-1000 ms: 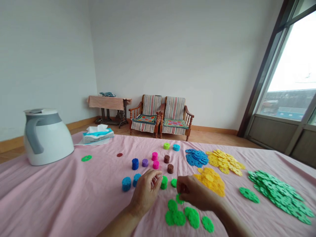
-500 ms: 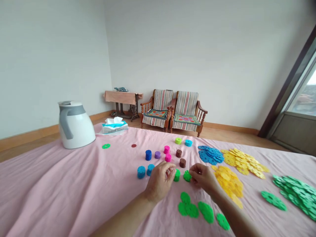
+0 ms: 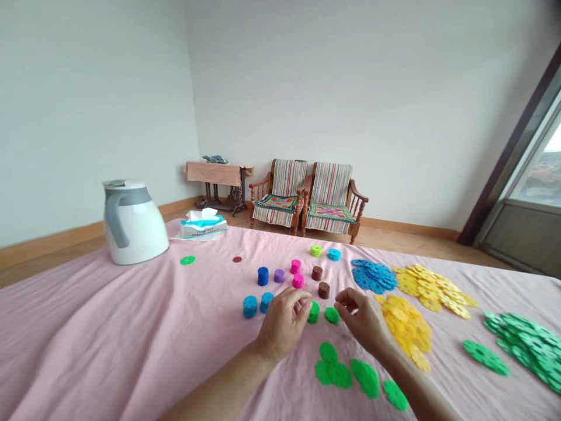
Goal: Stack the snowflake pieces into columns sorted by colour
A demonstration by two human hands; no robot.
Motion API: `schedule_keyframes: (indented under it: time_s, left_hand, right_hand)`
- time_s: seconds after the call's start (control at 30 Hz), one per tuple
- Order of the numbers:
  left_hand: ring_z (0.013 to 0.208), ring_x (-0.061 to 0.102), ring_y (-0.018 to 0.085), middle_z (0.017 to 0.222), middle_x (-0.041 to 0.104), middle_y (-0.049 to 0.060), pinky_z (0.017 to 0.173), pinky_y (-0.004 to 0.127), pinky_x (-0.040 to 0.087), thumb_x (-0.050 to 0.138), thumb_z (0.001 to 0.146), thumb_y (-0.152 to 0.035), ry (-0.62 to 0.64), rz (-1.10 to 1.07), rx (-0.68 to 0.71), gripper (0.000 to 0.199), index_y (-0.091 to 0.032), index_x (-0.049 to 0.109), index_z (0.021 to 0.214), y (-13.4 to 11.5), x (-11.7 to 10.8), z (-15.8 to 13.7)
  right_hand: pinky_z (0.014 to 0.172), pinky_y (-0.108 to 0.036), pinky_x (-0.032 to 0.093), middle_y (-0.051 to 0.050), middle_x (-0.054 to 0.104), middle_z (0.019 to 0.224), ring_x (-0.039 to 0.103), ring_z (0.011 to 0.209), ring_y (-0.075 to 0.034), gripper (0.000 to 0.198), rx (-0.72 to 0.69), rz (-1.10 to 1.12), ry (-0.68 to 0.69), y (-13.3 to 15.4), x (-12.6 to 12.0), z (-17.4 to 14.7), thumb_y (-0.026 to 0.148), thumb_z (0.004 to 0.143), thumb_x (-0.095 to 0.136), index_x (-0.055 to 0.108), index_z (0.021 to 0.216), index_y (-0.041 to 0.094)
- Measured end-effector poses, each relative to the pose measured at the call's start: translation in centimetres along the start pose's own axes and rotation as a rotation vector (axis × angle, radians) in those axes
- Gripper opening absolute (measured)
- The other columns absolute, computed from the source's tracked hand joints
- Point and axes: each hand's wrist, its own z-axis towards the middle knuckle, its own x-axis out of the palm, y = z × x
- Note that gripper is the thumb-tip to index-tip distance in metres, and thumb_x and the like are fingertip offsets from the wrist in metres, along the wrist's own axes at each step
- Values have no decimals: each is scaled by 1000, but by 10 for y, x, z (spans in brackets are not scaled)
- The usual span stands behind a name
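With 12 o'clock pointing away from the person, the left hand (image 3: 284, 321) is over the pink cloth (image 3: 210, 327), its fingers curled and its thumb a little apart from them. Just beside its fingertips at 3 o'clock is an upright green stack (image 3: 314, 312); whether they touch cannot be told. Two light blue stacks (image 3: 249, 307) stand at its 10 o'clock, the nearer one partly hidden behind the hand.

The right hand (image 3: 357, 311) has bent fingers; I cannot tell whether its grip is pressed together or slightly spread. Near its fingertips at 9 o'clock sits a short green stack (image 3: 332, 316), between the two hands. Toward 6 o'clock from that stack lie loose green discs (image 3: 367, 377), some overlapping.

Two brown stacks (image 3: 324, 290) stand around 12 o'clock from the short green stack, with two pink stacks (image 3: 298, 282) further toward 11. From the right hand, a blue pile (image 3: 374, 278) lies at 1 o'clock and an orange-yellow pile (image 3: 405, 327) at 3. A white kettle (image 3: 140, 234) stands at the left hand's 10 o'clock, and a tissue pack (image 3: 204, 228) at its 11.
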Motion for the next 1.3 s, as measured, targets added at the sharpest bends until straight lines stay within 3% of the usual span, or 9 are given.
schedule_keyframes:
  time_s: [0.17,0.37,0.5,0.63,0.73,0.83,0.9,1.17,1.3]
  left_hand:
    - [69,59,16,84,66,6,64,25,47,51,89,-23,2,-1,-6,18,-15,66,94,0,0,0]
    - [69,59,16,82,65,6,64,25,46,51,89,-24,-2,-4,-5,18,-15,66,93,0,0,0]
    - [70,59,16,82,65,6,64,26,46,51,90,-24,-2,-5,-4,18,-15,66,93,1,0,0]
    - [71,59,17,82,65,6,65,26,46,51,90,-24,-6,4,-14,18,-15,66,93,1,0,0]
    - [75,60,17,83,65,6,66,26,46,51,89,-24,-10,11,-14,17,-16,66,93,2,1,0]
    - [76,61,18,83,65,6,67,26,46,51,89,-23,-10,7,-4,17,-16,66,93,3,1,0]
    - [77,61,18,84,66,6,67,26,46,51,89,-24,-11,7,-5,17,-16,66,94,3,1,-1]
    - [76,61,18,84,65,6,67,26,46,51,90,-25,-4,-1,-9,18,-16,66,93,4,1,-1]
    - [75,60,17,83,65,6,66,26,46,51,90,-25,-8,4,-12,17,-16,65,93,4,1,-1]
  right_hand:
    - [87,-37,45,-8,67,103,57,101,-25,32,-227,-84,90,7,1,-10,20,73,57,65,104,19]
    - [87,-38,46,-11,67,108,58,102,-26,36,-294,-112,84,-7,10,-13,18,75,54,62,110,18]
    - [86,-36,46,-10,66,105,59,99,-25,35,-292,-90,73,-11,13,-11,16,74,54,61,108,18]
    - [82,-34,46,-7,65,96,59,93,-22,26,-272,-77,87,9,-3,-12,17,74,55,62,99,18]
    - [67,-27,45,-2,62,78,58,73,-16,11,-196,-70,293,30,-23,-16,17,74,53,63,78,19]
    - [66,-24,44,0,63,85,59,75,-14,24,-180,-45,518,44,-35,-23,11,66,57,65,86,21]
    - [68,-24,44,-1,62,89,59,79,-14,32,-185,-42,587,47,-36,-27,9,63,56,65,90,22]
    - [63,-22,41,0,61,79,56,74,-13,23,-139,-23,588,43,-31,-26,9,61,56,63,80,19]
    - [54,-20,36,4,56,62,51,60,-10,6,-62,209,594,30,-29,-15,15,68,55,59,69,18]
